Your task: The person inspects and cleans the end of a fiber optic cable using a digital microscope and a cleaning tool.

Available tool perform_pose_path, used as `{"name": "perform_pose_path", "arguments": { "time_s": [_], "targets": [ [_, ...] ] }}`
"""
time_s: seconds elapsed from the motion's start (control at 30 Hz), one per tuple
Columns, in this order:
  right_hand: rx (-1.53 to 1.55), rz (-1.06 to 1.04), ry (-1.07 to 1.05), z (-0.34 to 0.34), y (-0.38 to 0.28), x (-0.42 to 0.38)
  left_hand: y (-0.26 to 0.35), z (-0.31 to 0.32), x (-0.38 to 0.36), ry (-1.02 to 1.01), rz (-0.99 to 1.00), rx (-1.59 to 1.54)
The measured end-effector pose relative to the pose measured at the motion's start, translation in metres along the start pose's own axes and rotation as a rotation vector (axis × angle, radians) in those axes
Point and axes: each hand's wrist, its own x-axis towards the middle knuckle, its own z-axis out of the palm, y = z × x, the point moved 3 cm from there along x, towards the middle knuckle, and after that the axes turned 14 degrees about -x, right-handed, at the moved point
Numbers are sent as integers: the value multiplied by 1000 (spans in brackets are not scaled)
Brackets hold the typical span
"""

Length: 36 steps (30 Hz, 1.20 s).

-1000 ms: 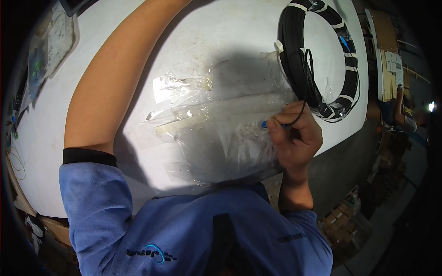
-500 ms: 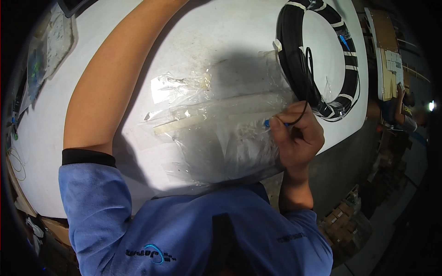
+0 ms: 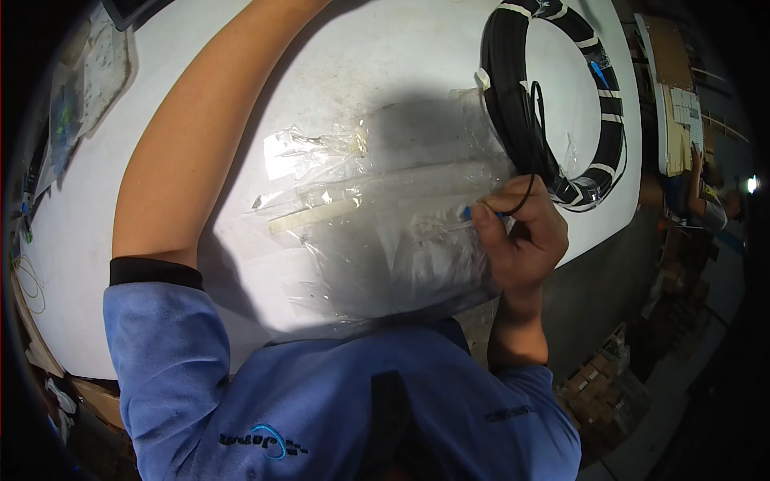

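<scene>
Between its thumb and fingers, my right hand pinches a small blue cable connector, at the end of a thin black cable. That cable loops up to a thick coil of black cable, bound with white ties. Another blue connector rests on the coil's far side. Under and beside my right hand lie clear plastic bags with wrinkled, shiny surfaces. My left arm reaches over the table past the top edge of the view, so my left hand is out of sight.
The white table carries the coil and bags. At its left side is a plastic-wrapped bundle. A dark object's corner shows at top left. Beyond the right edge are another person, a work surface and small cardboard boxes.
My right hand shifts only very slightly to the right, still pinching the blue connector. The left arm, coil and bags stay nearly where they were. The person in the background moves an arm a little.
</scene>
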Motion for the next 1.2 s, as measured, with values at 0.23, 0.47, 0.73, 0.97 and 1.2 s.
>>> {"name": "perform_pose_path", "arguments": {
  "time_s": [0.23, 0.47, 0.73, 0.97, 1.2],
  "targets": [
    [739, 326, -180, -1, -4, 37, 11, 0, 2, -7, -56, 39],
    [1510, 462, -338, 79, -21, 135, 17, -3, 7, -54, -89, 115],
    [962, 232, 118, 95, 1, 174, 7, -2, 8, -50, 12, 151],
    [702, 130, 173, 90, 1, 163, 9, -1, 8, -51, -28, 134],
    [687, 120, 128, 96, 8, 165, 10, 0, 8, -54, -19, 136]
  ]
}}
